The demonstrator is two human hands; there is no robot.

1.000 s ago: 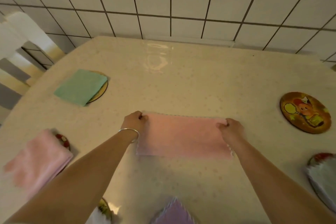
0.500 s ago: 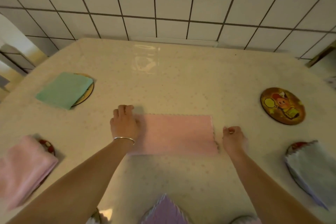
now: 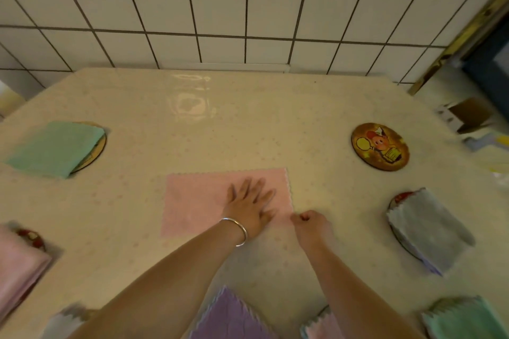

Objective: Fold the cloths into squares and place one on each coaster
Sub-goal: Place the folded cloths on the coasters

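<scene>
Pink rectangular cloth with scalloped edges (image 3: 203, 201) lies flat at the centre of the cream speckled table (image 3: 248, 129), long side across. Left hand (image 3: 252, 205) rests palm down on the cloth's right half, fingers straight and spread, holding nothing; a silver bangle (image 3: 237, 230) sits on that wrist. Right hand (image 3: 311, 224) is at the cloth's near right corner, fingers curled into a fist; it appears to pinch the corner edge, though the contact point is small and blurred.

Round brown coaster with a cartoon print (image 3: 380, 146) lies bare on the right, well apart from the pink cloth. Folded green cloth (image 3: 55, 147) sits on a round coaster at far left, the coaster's rim (image 3: 101, 146) showing beside it. Folded grey cloth (image 3: 428, 228) covers most of a coaster at right, a red rim (image 3: 400, 197) showing at its far edge. Folded pink cloth (image 3: 16, 267), blurred, lies at near left over a red-patterned coaster (image 3: 30, 237).

Along the near edge: a purple cloth (image 3: 230, 316) between the forearms, a green cloth (image 3: 465, 322) at near right, and a pale pink one (image 3: 319, 326) just beside the right forearm. White tiled wall (image 3: 248, 8) behind the table.
</scene>
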